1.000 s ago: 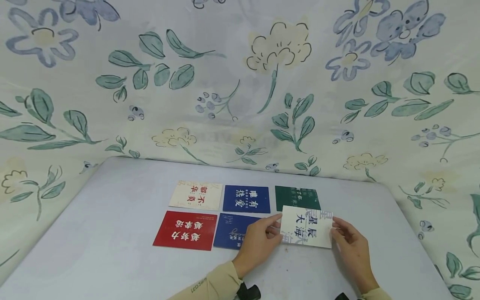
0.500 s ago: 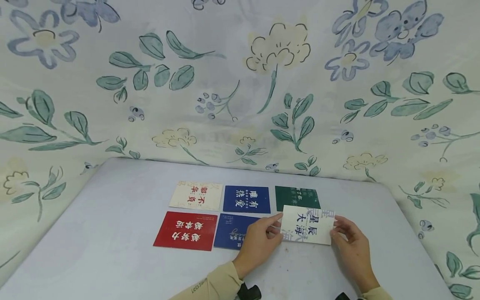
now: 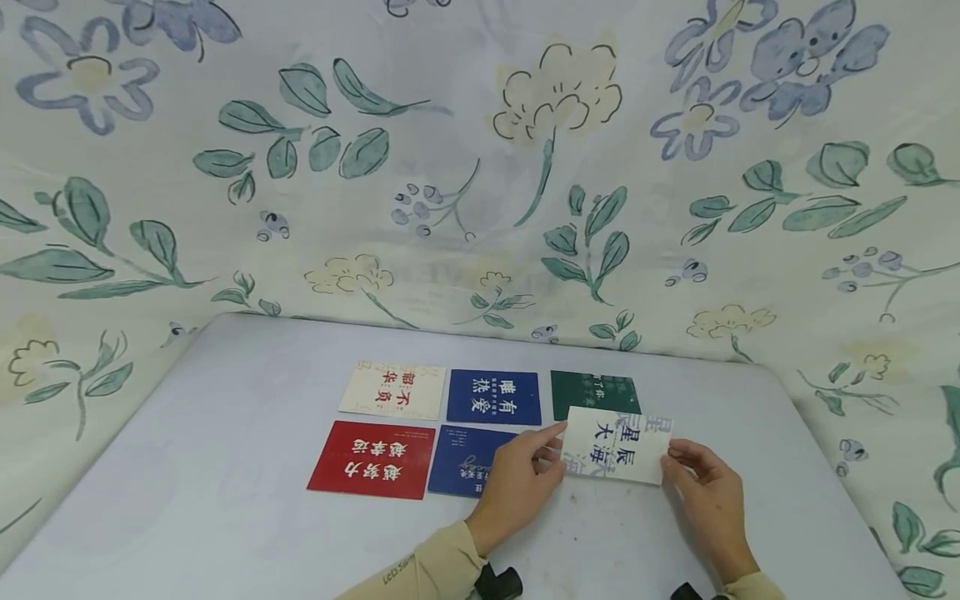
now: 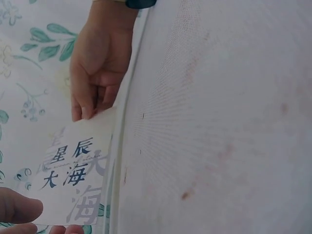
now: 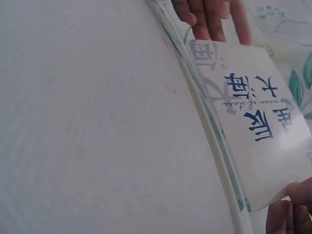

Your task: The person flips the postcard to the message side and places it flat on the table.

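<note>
A white card [image 3: 617,446] with dark blue and pale violet characters is raised slightly above the table, between my two hands. At its right edge, my right hand [image 3: 708,504] pinches it between thumb and fingers; the card also shows close up in the right wrist view. On the other side, my left hand [image 3: 517,487] has its fingertips right at the left edge, and the right wrist view shows those fingers [image 5: 212,22] fairly straight. In the head view the white card overlaps the front edge of a green card [image 3: 592,393]. Part of a blue card [image 3: 457,458] is hidden behind my left hand.
A red card [image 3: 371,460] lies left of the partly covered blue one. Behind them lie a cream card [image 3: 392,390] and another blue card [image 3: 493,397], in line with the green card. The white table [image 3: 187,467] ends at a floral cloth [image 3: 450,167] at the back.
The white card's right side has moved slightly up and to the right in my right hand. My left hand stays almost in place, and the cards on the table have not moved.
</note>
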The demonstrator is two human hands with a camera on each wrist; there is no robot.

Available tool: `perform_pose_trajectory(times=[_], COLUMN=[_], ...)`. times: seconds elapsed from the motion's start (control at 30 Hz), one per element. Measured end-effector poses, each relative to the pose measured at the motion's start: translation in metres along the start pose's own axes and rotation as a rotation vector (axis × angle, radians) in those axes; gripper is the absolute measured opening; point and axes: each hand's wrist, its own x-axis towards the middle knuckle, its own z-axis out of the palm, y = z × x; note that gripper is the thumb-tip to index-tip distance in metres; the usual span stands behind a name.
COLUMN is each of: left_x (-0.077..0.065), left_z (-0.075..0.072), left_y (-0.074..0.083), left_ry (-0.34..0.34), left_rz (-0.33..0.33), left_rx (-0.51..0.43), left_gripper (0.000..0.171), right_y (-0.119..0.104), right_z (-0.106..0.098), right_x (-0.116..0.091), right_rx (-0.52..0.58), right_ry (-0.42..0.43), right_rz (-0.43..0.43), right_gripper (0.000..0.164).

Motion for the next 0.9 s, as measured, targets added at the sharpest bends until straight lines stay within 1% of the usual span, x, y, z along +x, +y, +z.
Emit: perform_pose_trajectory(times=[0.13,0.27,0.37,0.5,0.63,0.9], left_x=[0.0001,0.0003,0.0001,-0.0006,-0.0013,-0.0015], left_z=[0.0005,0.0003,0.0003,0.0007,0.0008,-0.0003], left_y=[-0.0004,-0.0007,-0.0009,-0.0006,0.0004,0.0024], left_ry=[0.007,0.010,0.013,0.014,0.014,0.013], left_rz=[0.024,0.039,0.037,0.031,0.033,0.045], left_rx=[0.001,-0.009,-0.019,-0.025,-0.032,-0.062], left_gripper=[0.043,0.040,0.038,0.037,0.035,0.033], right_y=[0.0004,-0.0014,-0.0024,-0.0032,-0.0052,-0.0049], right_z=[0.0002,-0.0007,-0.0013,-0.0019,-0.0032,-0.0049], right_x=[-0.0009,-0.0022,-0.0024,-0.0026,-0.0038,-0.0044], right_rx=[0.014,0.066,0.090,0.095,0.092,0.125], right_ry=[0.037,0.042,0.040,0.034,0.037,0.047], right_rz=[-0.027,-0.043,-0.049,-0.048,-0.058,-0.081], right_gripper=[0.017,0.016,0.016,0.016,0.018,0.024])
